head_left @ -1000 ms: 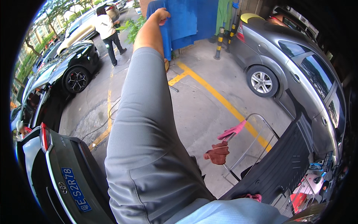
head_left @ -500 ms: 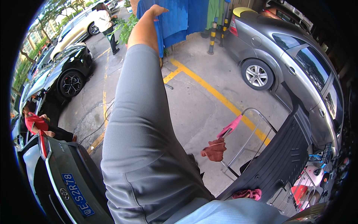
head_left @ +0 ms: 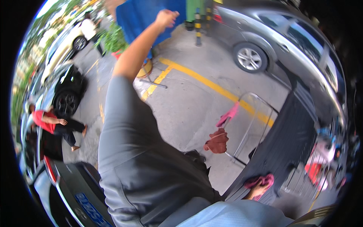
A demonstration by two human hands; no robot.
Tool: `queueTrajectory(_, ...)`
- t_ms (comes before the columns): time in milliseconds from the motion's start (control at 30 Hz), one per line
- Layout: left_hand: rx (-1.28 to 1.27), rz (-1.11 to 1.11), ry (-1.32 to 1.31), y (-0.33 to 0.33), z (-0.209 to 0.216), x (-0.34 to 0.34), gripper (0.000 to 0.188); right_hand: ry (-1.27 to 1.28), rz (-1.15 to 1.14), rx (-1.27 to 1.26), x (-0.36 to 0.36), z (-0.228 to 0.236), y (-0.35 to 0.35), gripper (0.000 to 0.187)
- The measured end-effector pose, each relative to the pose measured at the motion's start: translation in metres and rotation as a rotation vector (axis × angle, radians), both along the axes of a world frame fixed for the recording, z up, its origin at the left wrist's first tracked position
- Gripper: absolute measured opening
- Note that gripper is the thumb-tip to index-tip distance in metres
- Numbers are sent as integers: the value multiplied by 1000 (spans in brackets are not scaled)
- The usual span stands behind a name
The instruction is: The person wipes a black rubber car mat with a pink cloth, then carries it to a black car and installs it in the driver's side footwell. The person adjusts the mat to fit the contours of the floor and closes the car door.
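Observation:
My left arm in a grey sleeve reaches up through the middle of the view. At its end my left hand (head_left: 166,19) hangs in front of a blue sheet (head_left: 138,19). Its fingers look partly bent, but motion smears them. At the lower right my right hand (head_left: 260,188) is closed on a crumpled pink cloth (head_left: 266,181), pressed against a large black ribbed mat (head_left: 289,147). A metal rack (head_left: 249,132) stands by the mat, with a brown rag (head_left: 217,141) and a pink rag (head_left: 228,114) hung on it.
A grey car (head_left: 261,34) stands at the right behind the mat. At the left are a dark car's rear (head_left: 75,185), a black car (head_left: 66,89) and a person in red (head_left: 47,121). Yellow-black posts (head_left: 198,28) stand near the blue sheet. Buckets and wire racks crowd the lower right.
My left hand has moved slightly right and down, its fingers less stretched. My right hand has come into view on the pink cloth. The person in red has shifted, legs now stretched out.

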State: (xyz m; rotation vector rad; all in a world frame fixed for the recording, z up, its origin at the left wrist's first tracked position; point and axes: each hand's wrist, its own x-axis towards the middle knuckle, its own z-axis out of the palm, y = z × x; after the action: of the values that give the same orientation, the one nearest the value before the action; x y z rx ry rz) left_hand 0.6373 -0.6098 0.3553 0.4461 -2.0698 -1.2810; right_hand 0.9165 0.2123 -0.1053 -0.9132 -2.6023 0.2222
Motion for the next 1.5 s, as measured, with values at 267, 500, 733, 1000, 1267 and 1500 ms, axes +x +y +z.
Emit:
queueTrajectory(267, 665, -1146, -845, 446, -271, 142, 60, 268, 57, -379, -19, 70, -47, 44)
queueTrajectory(500, 982, -1098, -848, 570, -293, 187, 43, 150, 368, -334, 32, 81, -121, 55)
queueTrajectory(733, 1028, -958, -1065, 555, -330, 159, 18, 49, 61, -599, 241, 68, -109, 49)
queueTrajectory(1000, 1083, -1234, -1753, 535, -294, 248, 42, 522, 76, -1384, 131, 104, -145, 46)
queueTrajectory(1267, 1021, -1236, -1669, 527, -323, 249, 17, -597, -247, -996, 322, 132, -157, 46)
queueTrajectory(1500, 1122, -1330, -1698, 523, -322, 246, 23, 462, -488, -1340, 308, 202, -211, 42)
